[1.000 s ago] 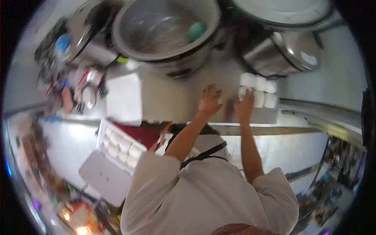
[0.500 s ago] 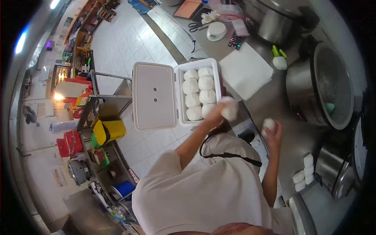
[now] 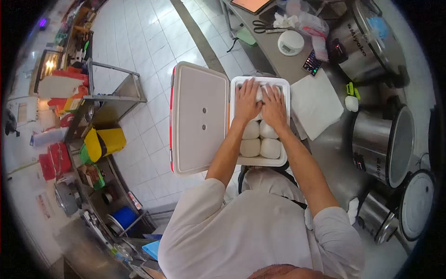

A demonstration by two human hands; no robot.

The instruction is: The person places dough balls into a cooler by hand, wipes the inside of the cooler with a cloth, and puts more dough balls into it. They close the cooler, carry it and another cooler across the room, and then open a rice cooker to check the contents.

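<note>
Both my hands are inside a white cooler box (image 3: 287, 100), pressing down on smooth white rounded bundles (image 3: 251, 147) packed in rows. My left hand (image 3: 247, 101) lies flat with spread fingers over the far left bundles. Beside it my right hand (image 3: 274, 108) rests the same way over the far right ones, its fingers pointing to the far wall. Several bundles nearer to me show uncovered; those at the far end are mostly hidden under my hands. The box's lid (image 3: 195, 139) stands swung back to the left.
On the right a metal counter holds white sheets (image 3: 316, 104), a round scale (image 3: 291, 43), scissors (image 3: 265, 27), a dark keypad (image 3: 311, 63) and a large pot (image 3: 376, 144). A white lump (image 3: 351, 103) lies by a green-handled tool (image 3: 352, 89). Leftward stand a yellow bin (image 3: 109, 142) and metal shelving.
Both hands were each holding a white bundle, the right one over the counter. Now both rest in the box, holding none. The view has shifted, and the box appears further right.
</note>
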